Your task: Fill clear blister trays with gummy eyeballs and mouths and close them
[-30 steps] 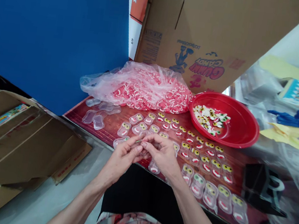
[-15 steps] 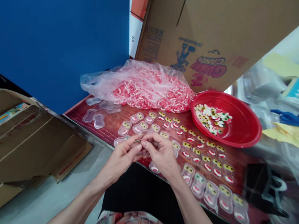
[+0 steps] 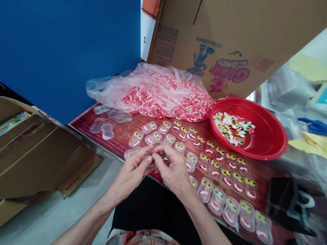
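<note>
My left hand [image 3: 135,167] and my right hand [image 3: 172,170] meet over the front edge of the dark red table [image 3: 123,129]. Fingers and thumbs of both are pinched together around something tiny that I cannot make out. Just beyond them lie clear plastic shells, such as this filled shell [image 3: 154,138], each with two yellow eye candies and a red-and-white mouth candy. More of these spread to the right in rows, including a shell with greenish eyes [image 3: 217,201]. Several empty clear shells [image 3: 108,131] lie at the left.
A plastic bag of pink-and-white candies [image 3: 167,95] rests at the back. Beside it stands a red basin [image 3: 267,132] with loose eye candies [image 3: 230,127]. Cardboard boxes [image 3: 239,24] and a blue panel [image 3: 60,36] rise behind. A black holder [image 3: 283,198] sits at right.
Both hands stay pinched together at nearly the same spot, with only slight finger movement. The view has shifted a little.
</note>
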A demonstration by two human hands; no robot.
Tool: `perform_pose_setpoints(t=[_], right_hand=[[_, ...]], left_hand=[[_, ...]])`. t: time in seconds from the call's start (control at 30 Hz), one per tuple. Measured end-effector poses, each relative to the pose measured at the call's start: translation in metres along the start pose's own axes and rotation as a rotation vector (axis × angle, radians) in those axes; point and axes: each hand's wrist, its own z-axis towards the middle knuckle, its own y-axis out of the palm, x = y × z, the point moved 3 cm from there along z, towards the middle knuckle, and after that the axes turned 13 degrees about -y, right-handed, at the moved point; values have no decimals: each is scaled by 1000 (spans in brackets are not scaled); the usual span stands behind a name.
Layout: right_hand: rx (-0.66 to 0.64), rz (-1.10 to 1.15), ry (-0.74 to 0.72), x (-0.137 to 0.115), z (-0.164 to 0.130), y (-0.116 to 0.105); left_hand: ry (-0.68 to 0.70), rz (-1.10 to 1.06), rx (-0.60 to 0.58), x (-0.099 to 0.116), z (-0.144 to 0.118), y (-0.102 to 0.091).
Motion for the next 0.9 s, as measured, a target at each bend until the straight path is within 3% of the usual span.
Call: perform_pose_setpoints(t=[0.63,0.9], right_hand=[[-24,-20,1,2,-1,3],[-44,257,189,8,0,1]], left_hand=[[-7,-12,37,-8,3,-4],[-40,16,3,-8,4,-5]])
